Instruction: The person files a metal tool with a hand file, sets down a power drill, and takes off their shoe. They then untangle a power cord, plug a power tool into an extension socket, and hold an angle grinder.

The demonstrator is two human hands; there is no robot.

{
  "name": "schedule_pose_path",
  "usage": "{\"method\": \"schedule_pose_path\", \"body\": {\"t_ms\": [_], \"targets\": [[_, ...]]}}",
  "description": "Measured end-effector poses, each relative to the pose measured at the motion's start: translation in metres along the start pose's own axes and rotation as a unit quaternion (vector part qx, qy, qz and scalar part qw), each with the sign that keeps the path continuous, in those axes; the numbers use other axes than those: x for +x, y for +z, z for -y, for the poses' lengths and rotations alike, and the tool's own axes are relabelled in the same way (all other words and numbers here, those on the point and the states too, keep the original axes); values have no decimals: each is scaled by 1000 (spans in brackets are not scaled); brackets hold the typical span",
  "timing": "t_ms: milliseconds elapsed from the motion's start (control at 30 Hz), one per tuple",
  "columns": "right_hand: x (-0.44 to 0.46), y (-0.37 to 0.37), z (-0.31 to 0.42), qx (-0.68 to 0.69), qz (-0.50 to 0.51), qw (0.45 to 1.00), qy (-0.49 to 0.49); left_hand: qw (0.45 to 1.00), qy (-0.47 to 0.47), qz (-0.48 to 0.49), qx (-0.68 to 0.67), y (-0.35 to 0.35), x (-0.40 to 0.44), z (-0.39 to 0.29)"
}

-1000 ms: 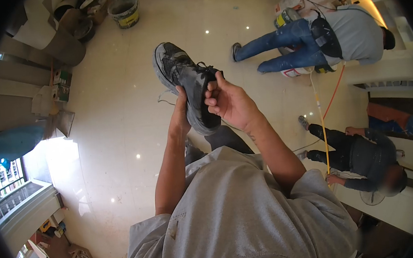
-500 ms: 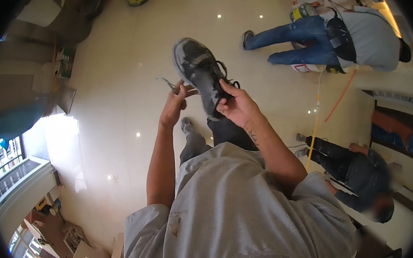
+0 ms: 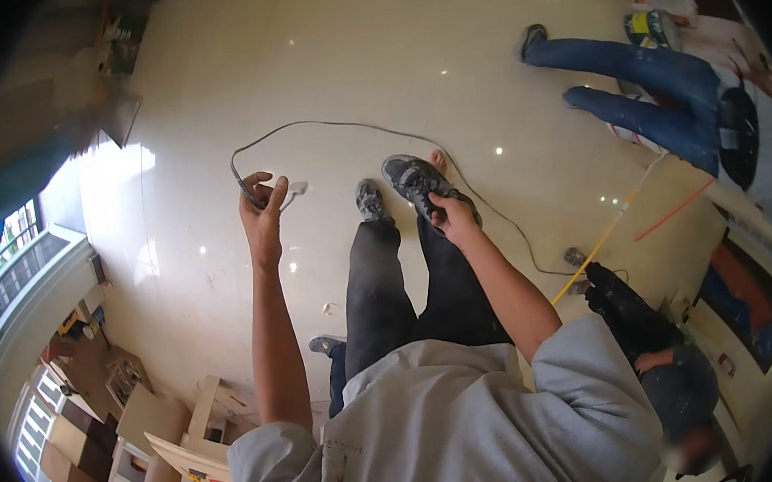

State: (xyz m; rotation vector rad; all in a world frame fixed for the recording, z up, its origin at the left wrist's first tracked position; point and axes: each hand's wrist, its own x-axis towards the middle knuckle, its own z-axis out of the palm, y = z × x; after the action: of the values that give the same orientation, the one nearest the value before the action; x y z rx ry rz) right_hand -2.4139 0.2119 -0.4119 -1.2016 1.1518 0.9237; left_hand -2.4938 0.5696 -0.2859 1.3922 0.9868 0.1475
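Note:
My left hand (image 3: 264, 208) is raised off to the left, its fingers curled around a thin grey cable (image 3: 330, 122). The cable arcs across in front of my feet and runs down to the right. My right hand (image 3: 458, 219) grips a dark, dusty shoe (image 3: 418, 181) by its ankle end, toe pointing away. The toes of a bare foot (image 3: 439, 160) show just beside the shoe; the rest of that foot is hidden. My other foot wears a grey, dusty shoe (image 3: 370, 201) on the floor.
A person in blue jeans (image 3: 637, 63) bends at the upper right, by a paint bucket (image 3: 652, 29). Another dark-clothed person (image 3: 662, 354) is at the lower right, near a yellow hose (image 3: 598, 245). Wooden furniture (image 3: 185, 460) stands lower left; another shoe (image 3: 326, 343) shows behind me.
My right hand has lowered the shoe toward the floor. My left hand has left the shoe and moved left, drawing the cable into a wide arc. The view has shifted.

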Motion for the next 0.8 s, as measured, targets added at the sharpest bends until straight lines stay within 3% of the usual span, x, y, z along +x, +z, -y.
{"method": "schedule_pose_path", "body": {"t_ms": [167, 300, 467, 700, 800], "targets": [[86, 31, -44, -21, 19, 999, 20, 999, 8, -37, -6, -5, 1, 28], [102, 47, -61, -61, 139, 988, 11, 999, 11, -42, -24, -14, -28, 37], [11, 22, -37, -219, 179, 959, -26, 997, 3, -59, -41, -38, -81, 13], [-155, 47, -4, -91, 260, 960, 46, 993, 29, -6, -116, -64, -124, -27], [-213, 80, -15, -46, 359, 929, 78, 989, 16, 10, -146, -68, -136, -36]]}}
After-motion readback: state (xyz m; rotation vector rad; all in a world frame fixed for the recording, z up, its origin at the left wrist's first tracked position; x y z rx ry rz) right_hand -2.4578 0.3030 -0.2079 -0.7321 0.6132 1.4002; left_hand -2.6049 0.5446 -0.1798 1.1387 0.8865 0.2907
